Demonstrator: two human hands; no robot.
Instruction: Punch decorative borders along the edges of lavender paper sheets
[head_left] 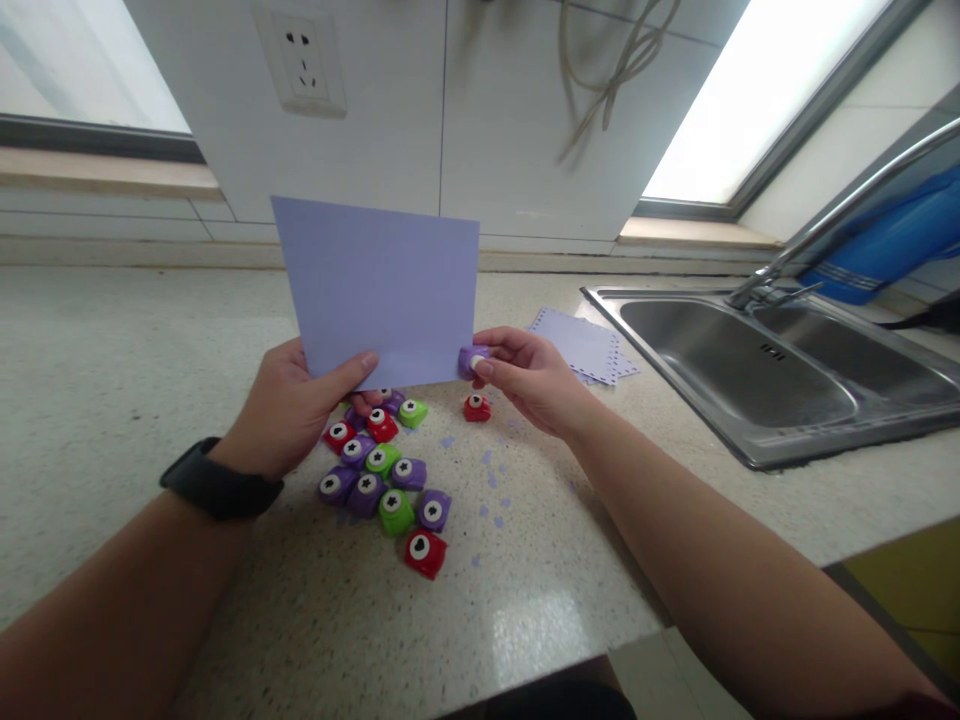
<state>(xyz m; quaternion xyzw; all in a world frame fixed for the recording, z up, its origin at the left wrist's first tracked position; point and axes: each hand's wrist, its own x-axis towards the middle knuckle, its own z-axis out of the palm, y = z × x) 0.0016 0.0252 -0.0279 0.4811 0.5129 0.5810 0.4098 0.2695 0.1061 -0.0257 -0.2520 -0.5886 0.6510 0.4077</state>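
My left hand [300, 405] grips a plain lavender sheet of paper [382, 290] by its lower left part, thumb on the near face, holding it up above the counter. In my right hand [529, 375] is a small purple craft punch [473, 361] with a white button, pinched between thumb and fingers. It sits at the sheet's lower right corner; whether the paper is inside its slot I cannot tell. A single red craft punch [476, 407] stands just below it. Under my left hand lies a cluster of purple, green and red craft punches [382, 460].
Punched lavender sheets [577, 345] with holes along their edges lie beside the steel sink [720, 350]. Tiny paper cutouts [492, 481] are scattered on the speckled counter [330, 620]. A faucet [817, 230] rises behind the sink, and a socket [304, 62] is on the wall.
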